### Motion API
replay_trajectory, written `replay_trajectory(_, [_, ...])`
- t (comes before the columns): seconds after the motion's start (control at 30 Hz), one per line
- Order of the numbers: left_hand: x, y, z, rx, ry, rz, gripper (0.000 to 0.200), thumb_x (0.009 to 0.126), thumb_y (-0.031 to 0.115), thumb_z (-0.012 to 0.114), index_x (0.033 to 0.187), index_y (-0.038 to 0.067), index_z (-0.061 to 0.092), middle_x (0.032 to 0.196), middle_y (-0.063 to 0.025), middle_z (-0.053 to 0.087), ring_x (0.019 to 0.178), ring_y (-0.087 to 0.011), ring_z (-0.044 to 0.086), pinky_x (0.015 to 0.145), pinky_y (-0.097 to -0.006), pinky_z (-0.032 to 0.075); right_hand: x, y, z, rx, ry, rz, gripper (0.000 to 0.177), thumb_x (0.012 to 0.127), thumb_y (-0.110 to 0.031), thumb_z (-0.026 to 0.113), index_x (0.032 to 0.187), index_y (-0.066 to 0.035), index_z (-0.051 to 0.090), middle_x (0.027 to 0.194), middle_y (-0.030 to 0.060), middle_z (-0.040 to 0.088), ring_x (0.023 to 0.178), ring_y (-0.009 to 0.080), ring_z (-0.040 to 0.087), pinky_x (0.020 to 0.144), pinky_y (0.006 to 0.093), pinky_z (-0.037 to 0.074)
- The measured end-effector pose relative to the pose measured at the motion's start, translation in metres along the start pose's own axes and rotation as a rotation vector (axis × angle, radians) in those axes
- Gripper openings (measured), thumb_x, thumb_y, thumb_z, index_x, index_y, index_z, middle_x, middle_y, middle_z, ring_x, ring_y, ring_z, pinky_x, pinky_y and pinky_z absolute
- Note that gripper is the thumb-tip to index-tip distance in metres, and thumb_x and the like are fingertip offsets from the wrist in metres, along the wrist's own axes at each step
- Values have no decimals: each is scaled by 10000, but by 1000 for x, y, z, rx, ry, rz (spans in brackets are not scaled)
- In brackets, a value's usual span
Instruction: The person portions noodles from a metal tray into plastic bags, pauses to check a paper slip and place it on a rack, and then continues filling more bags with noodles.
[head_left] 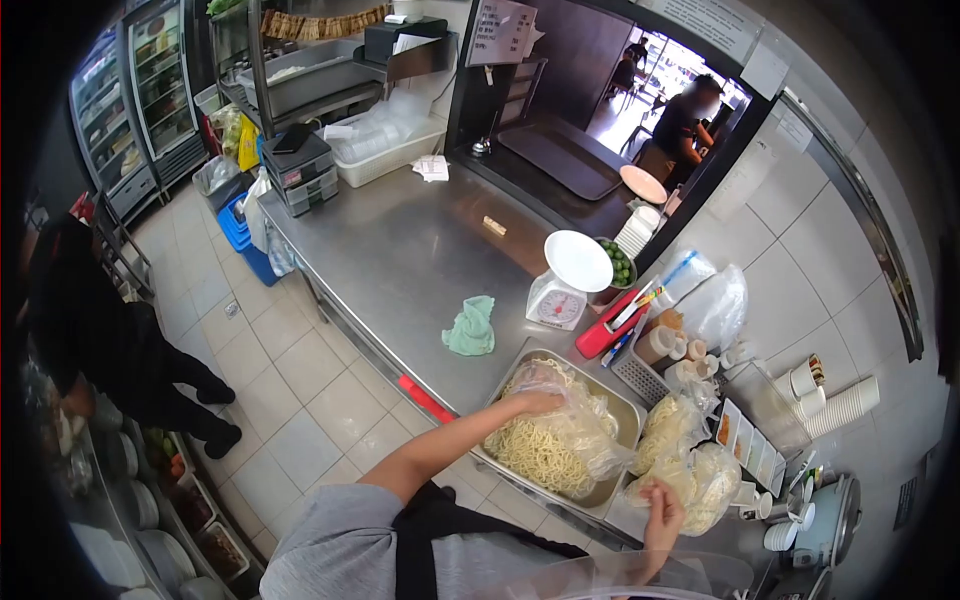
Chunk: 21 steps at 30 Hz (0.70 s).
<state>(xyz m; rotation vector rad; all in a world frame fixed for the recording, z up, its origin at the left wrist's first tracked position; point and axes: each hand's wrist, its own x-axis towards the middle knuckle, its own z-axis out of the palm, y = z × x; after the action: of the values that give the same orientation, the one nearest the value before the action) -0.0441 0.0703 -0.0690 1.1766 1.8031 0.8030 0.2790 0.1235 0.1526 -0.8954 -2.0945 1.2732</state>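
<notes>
A metal tray (632, 408) on the counter holds a heap of pale noodles (535, 450). Over the noodles lies a clear plastic bag (597, 440), partly draped across the heap. My left hand (543, 398) is at the far side of the tray, above the noodles and against the plastic; film covers its fingers, so their grip is hidden. To the right of the tray, my right hand (664, 508) is closed, pinching the edge of a plastic bag of noodles (708, 488). Another bag of noodles (665, 435) sits just behind it.
A kitchen scale (562, 300) and a green cloth (469, 326) are on the steel counter (400, 260). Beside the tray stand a red holder (610, 325), a grey basket (640, 375) with bottles, and stacked cups (845, 405). One person (100, 330) stands left, another (685, 125) beyond the hatch.
</notes>
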Motion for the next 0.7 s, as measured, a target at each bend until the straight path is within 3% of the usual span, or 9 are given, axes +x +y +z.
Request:
replay_trajectory(0.1, [-4,-4,18,137,41,215,466,931,365,303,1218,61,508,1273,-194,476,1182,-342,438,1020,-399,284,7,-32,24,42,184,-86,218,910,-101,498,1041,32,610,911,99,645,894,153,590,799,274,444])
replay_trajectory(0.2, [-4,-12,-3,301,123,436,372,918,282,366,1116,51,580,1164,-214,560,1076,-357,525,945,-431,363,23,-48,79,9,84,-281,214,888,-60,508,1057,29,606,979,135,635,939,208,596,848,298,433])
replay_trajectory(0.23, [-45,15,-20,407,151,511,266,882,223,421,963,28,583,1040,-202,596,946,-371,561,822,-451,414,27,-56,99,-52,44,-320,216,879,-49,513,1058,27,607,994,146,629,948,227,595,853,305,432])
replay_trajectory(0.3, [-100,57,-45,56,0,141,319,915,220,416,1072,-9,572,1096,-239,562,977,-384,551,877,-423,422,37,-72,140,-168,-37,-403,222,861,-27,522,1059,23,609,1025,166,618,967,265,592,862,319,429])
replay_trajectory(0.37, [-133,34,-51,57,162,399,397,936,260,424,1167,-49,515,1106,-237,570,1004,-372,557,901,-429,414,44,-92,180,-152,-15,-418,223,848,-19,531,1051,22,613,1019,171,619,970,282,592,870,326,425])
replay_trajectory(0.5, [-272,56,-161,-98,-264,340,517,941,334,456,1299,-37,414,1298,-208,476,1138,-328,514,963,-372,392,62,-129,262,-63,-21,-438,198,835,-18,551,1014,13,630,996,164,626,964,274,595,860,329,431])
replay_trajectory(0.57, [-328,50,-207,-199,-312,424,511,940,329,466,1317,-12,414,1323,-195,458,1185,-307,484,983,-355,375,71,-148,305,-41,-79,-461,190,833,-20,558,1004,9,634,990,158,629,956,269,597,850,330,437])
replay_trajectory(0.63, [-386,48,-247,-275,-126,690,540,919,382,494,1276,-22,465,1217,-154,563,1134,-301,527,945,-377,398,80,-170,352,-23,-169,-503,180,831,-22,565,993,4,638,986,149,631,945,267,599,839,332,443])
replay_trajectory(0.7, [-427,49,-282,-249,-126,993,595,894,418,522,1262,-46,472,1228,-178,548,1149,-338,506,962,-414,383,88,-201,396,-3,-204,-591,171,829,-20,569,983,2,640,987,140,632,944,267,597,833,332,447])
